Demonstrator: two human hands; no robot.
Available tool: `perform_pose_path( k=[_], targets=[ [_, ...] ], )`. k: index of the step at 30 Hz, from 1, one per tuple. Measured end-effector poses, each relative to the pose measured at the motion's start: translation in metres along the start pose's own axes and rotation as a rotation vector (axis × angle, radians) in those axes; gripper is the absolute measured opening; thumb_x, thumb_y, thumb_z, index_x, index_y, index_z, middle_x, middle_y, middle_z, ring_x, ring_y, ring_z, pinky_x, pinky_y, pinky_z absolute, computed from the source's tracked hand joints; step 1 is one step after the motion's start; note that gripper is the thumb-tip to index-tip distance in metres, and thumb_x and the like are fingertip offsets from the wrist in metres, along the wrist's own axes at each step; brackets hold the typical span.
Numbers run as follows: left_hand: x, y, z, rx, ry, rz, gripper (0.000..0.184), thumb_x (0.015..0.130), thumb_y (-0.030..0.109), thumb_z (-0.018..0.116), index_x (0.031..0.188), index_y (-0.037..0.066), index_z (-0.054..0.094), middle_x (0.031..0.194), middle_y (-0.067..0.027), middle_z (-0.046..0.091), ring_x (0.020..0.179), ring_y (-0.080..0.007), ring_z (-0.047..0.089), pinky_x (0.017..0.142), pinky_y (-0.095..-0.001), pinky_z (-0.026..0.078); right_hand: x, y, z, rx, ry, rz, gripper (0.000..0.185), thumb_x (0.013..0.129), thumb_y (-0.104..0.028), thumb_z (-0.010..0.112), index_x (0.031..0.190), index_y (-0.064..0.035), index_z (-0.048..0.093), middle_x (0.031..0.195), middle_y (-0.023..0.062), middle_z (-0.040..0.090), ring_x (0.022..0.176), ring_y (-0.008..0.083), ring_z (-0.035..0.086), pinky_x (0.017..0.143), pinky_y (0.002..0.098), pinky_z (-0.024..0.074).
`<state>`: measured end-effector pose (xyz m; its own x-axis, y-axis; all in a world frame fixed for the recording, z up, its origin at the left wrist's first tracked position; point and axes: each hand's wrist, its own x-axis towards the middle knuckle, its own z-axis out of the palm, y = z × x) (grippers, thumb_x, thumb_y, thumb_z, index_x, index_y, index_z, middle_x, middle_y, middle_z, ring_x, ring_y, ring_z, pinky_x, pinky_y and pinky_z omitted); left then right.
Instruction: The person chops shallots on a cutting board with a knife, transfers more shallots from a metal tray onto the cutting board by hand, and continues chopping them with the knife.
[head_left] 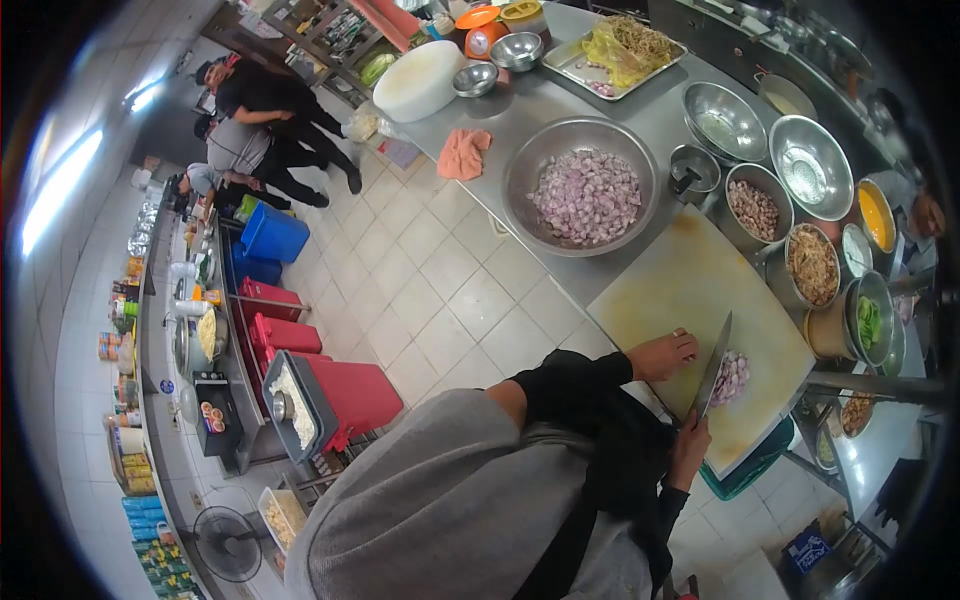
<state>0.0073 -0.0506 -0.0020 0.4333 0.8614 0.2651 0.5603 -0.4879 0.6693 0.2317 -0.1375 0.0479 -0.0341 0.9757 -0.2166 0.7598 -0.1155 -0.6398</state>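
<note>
My right hand [688, 447] grips the handle of a kitchen knife [718, 366]. Its long blade lies beside a small pile of chopped purple shallots [733, 378] on a large, stained cutting board [690, 290]. On the near side of the blade, my left hand [662, 357] is closed, fingers curled over the board, apart from the shallots. Nothing shows in its fingers, though the palm side is hidden. Just beyond the board, a wide metal bowl [518, 195] holds many chopped shallots [585, 197].
Metal bowls [812, 168] and pots [790, 275] of ingredients crowd the board's far edge. An orange cloth [464, 154], a round white block [420, 82] and a tray [565, 68] sit along the counter. Behind me are red bins [360, 395] and a fan [226, 543]; people [270, 105] stand farther off.
</note>
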Motion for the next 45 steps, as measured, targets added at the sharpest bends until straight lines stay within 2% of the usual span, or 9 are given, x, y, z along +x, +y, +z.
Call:
perform_pose_path(
  k=[5, 6, 7, 8, 9, 12, 15, 18, 45],
  targets=[
    [-0.015, -0.030, 0.021, 0.063, 0.008, 0.136, 0.033, 0.097, 0.013, 0.061, 0.129, 0.004, 0.065, 0.136, -0.0216, 0.062, 0.137, -0.0387, 0.056, 0.119, -0.0464, 0.045, 0.001, 0.023, 0.010, 0.082, -0.098, -0.042, 0.030, 0.110, -0.019, 0.051, 0.118, 0.0075, 0.062, 0.100, 0.0359, 0.066, 0.093, 0.0551, 0.063, 0.077, 0.0615, 0.0460],
    [-0.022, -0.053, 0.047, 0.118, 0.020, 0.206, 0.032, 0.099, 0.016, 0.063, 0.128, 0.005, 0.067, 0.131, -0.0214, 0.065, 0.134, -0.0385, 0.058, 0.113, -0.0468, 0.048, -0.008, 0.012, 0.003, 0.005, 0.011, -0.244, 0.026, 0.107, -0.017, 0.053, 0.119, 0.0042, 0.063, 0.096, 0.0318, 0.065, 0.090, 0.0521, 0.061, 0.077, 0.0585, 0.0470],
    [-0.005, -0.025, 0.017, -0.183, -0.146, -0.124, 0.027, 0.102, 0.017, 0.061, 0.124, 0.005, 0.069, 0.128, -0.0195, 0.067, 0.129, -0.0376, 0.060, 0.109, -0.0475, 0.050, -0.004, 0.046, 0.024, -0.046, -0.059, -0.126, 0.020, 0.103, -0.014, 0.055, 0.113, 0.0011, 0.062, 0.093, 0.0280, 0.062, 0.088, 0.0491, 0.060, 0.078, 0.0576, 0.0476],
    [0.002, -0.020, 0.013, -0.134, -0.131, -0.154, 0.023, 0.101, 0.015, 0.063, 0.121, 0.004, 0.070, 0.121, -0.0184, 0.069, 0.123, -0.0387, 0.063, 0.105, -0.0483, 0.051, -0.010, 0.030, 0.025, -0.042, 0.142, -0.214, 0.014, 0.101, -0.013, 0.056, 0.106, -0.0001, 0.061, 0.089, 0.0268, 0.061, 0.086, 0.0471, 0.060, 0.078, 0.0581, 0.0482],
    [0.011, -0.025, 0.001, -0.032, -0.010, 0.133, 0.021, 0.100, 0.009, 0.066, 0.120, 0.003, 0.069, 0.122, -0.0175, 0.067, 0.116, -0.0378, 0.065, 0.103, -0.0460, 0.054, -0.009, 0.032, 0.026, -0.077, 0.166, -0.262, 0.015, 0.101, -0.014, 0.058, 0.104, -0.0001, 0.061, 0.087, 0.0279, 0.062, 0.082, 0.0480, 0.061, 0.075, 0.0594, 0.0488],
    [0.024, -0.015, -0.002, -0.186, 0.081, -0.109, 0.027, 0.095, 0.000, 0.071, 0.122, 0.002, 0.068, 0.135, -0.0158, 0.061, 0.117, -0.0324, 0.065, 0.100, -0.0415, 0.057, -0.011, -0.018, -0.006, 0.114, 0.053, 0.074, 0.027, 0.108, -0.023, 0.057, 0.102, 0.0037, 0.058, 0.075, 0.0342, 0.064, 0.074, 0.0569, 0.063, 0.068, 0.0663, 0.0486],
    [0.035, 0.025, -0.035, -0.297, -0.048, -0.166, 0.027, 0.095, 0.004, 0.071, 0.122, 0.005, 0.066, 0.131, -0.0166, 0.061, 0.122, -0.0374, 0.060, 0.104, -0.0475, 0.051, -0.016, -0.020, -0.006, 0.084, 0.064, 0.095, 0.031, 0.109, -0.026, 0.056, 0.101, 0.0036, 0.057, 0.074, 0.0367, 0.064, 0.076, 0.0582, 0.064, 0.069, 0.0668, 0.0495],
    [0.029, 0.016, -0.035, -0.121, -0.096, 0.004, 0.031, 0.092, 0.002, 0.071, 0.122, 0.006, 0.064, 0.130, -0.0164, 0.062, 0.121, -0.0385, 0.060, 0.106, -0.0463, 0.050, -0.015, -0.028, -0.008, 0.087, 0.060, 0.159, 0.031, 0.109, -0.027, 0.056, 0.101, 0.0033, 0.057, 0.073, 0.0372, 0.063, 0.076, 0.0584, 0.064, 0.069, 0.0663, 0.0499],
    [0.024, 0.010, -0.032, -0.178, 0.001, 0.103, 0.019, 0.092, 0.004, 0.072, 0.111, 0.005, 0.069, 0.117, -0.0138, 0.066, 0.114, -0.0378, 0.063, 0.099, -0.0456, 0.053, -0.021, -0.023, -0.001, -0.003, 0.037, 0.015, 0.024, 0.110, -0.019, 0.054, 0.101, 0.0031, 0.057, 0.077, 0.0348, 0.064, 0.078, 0.0553, 0.065, 0.066, 0.0623, 0.0493]
  ],
)
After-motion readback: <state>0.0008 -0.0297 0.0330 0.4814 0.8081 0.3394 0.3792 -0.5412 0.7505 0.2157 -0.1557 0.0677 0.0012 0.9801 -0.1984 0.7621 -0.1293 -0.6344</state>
